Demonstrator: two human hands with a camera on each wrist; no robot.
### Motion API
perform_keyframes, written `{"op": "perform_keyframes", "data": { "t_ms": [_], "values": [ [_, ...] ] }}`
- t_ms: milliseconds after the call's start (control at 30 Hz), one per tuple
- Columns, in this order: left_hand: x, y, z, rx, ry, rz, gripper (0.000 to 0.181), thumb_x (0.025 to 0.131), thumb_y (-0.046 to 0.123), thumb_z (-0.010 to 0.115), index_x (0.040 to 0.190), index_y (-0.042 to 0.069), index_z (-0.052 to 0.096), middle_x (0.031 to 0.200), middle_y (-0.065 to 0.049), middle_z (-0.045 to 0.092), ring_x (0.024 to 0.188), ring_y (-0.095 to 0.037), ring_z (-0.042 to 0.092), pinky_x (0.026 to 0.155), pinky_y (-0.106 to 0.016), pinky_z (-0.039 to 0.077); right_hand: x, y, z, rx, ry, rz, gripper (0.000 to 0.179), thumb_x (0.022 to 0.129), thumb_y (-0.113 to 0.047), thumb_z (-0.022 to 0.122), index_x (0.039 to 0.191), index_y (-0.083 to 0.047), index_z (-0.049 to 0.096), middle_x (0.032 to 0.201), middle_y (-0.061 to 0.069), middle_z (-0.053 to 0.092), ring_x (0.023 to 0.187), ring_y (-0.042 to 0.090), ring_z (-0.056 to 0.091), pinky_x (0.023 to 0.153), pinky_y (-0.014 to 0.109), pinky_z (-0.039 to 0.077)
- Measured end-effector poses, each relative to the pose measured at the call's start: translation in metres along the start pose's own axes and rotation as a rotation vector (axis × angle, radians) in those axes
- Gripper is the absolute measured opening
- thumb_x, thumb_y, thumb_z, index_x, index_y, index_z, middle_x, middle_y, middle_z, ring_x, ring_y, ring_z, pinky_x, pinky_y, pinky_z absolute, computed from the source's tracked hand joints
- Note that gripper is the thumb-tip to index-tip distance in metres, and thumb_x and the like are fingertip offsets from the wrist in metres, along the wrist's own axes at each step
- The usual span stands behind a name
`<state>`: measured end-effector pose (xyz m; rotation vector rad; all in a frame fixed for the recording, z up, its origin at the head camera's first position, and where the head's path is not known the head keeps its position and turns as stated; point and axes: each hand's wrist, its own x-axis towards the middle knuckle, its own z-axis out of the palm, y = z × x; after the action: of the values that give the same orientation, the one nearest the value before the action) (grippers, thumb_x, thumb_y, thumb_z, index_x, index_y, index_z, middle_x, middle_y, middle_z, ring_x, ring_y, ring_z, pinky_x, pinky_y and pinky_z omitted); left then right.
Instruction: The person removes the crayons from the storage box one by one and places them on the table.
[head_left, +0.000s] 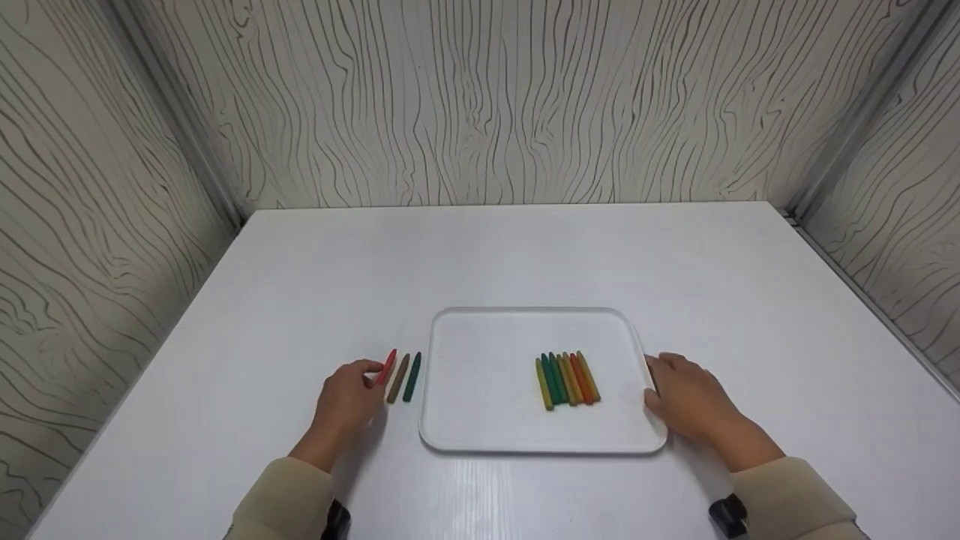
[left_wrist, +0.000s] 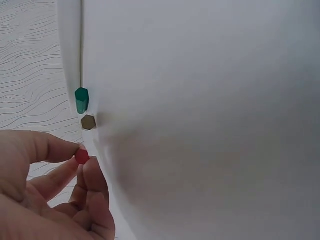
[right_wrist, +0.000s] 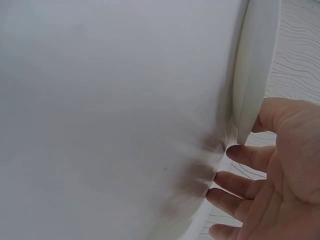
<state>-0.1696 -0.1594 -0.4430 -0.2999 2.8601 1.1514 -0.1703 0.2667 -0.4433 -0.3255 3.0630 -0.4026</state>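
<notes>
Between thumb and fingers, my left hand (head_left: 349,394) pinches a red crayon (left_wrist: 82,156), left of the tray. A brown crayon (head_left: 398,379) and a dark green crayon (head_left: 412,377) lie beside it, roughly parallel, the green one nearest the tray. At the right side of the white tray (head_left: 487,444), my right hand (head_left: 690,397) holds the edge. The right wrist view shows its thumb partly hidden behind the rim and its other fingertips (right_wrist: 235,150) low by the table. Several crayons (head_left: 568,379) in green, yellow, brown and orange-red lie side by side in the tray, right of its middle.
The white table (head_left: 510,255) runs back to a wall panel (head_left: 480,105) with a wood-grain line pattern. Similar panels stand at the left and right. Dark wrist straps show under both beige sleeves (head_left: 795,499).
</notes>
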Motion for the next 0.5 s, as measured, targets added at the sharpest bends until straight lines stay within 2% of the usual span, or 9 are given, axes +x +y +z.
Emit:
{"op": "perform_keyframes", "data": {
  "t_ms": [267, 500],
  "values": [
    [-0.0031, 0.0012, 0.0018, -0.003, -0.024, -0.017, 0.034, 0.09, 0.004, 0.056, 0.123, -0.001, 0.059, 0.103, -0.016, 0.062, 0.087, -0.026, 0.056, 0.082, -0.044, 0.049, 0.0005, 0.0008, 0.0002, -0.004, 0.008, -0.007, 0.052, 0.091, -0.017, 0.055, 0.133, 0.012, 0.045, 0.131, 0.036, 0.042, 0.121, 0.051, 0.039, 0.097, 0.062, 0.03],
    [-0.0044, 0.0022, 0.0018, 0.008, -0.008, 0.006, 0.033, 0.089, 0.003, 0.055, 0.121, -0.003, 0.06, 0.103, -0.017, 0.063, 0.088, -0.027, 0.058, 0.084, -0.045, 0.048, 0.0002, 0.0002, -0.0003, 0.001, 0.003, -0.003, 0.052, 0.091, -0.017, 0.055, 0.133, 0.012, 0.044, 0.132, 0.036, 0.042, 0.122, 0.051, 0.038, 0.097, 0.061, 0.029]
  ]
}}
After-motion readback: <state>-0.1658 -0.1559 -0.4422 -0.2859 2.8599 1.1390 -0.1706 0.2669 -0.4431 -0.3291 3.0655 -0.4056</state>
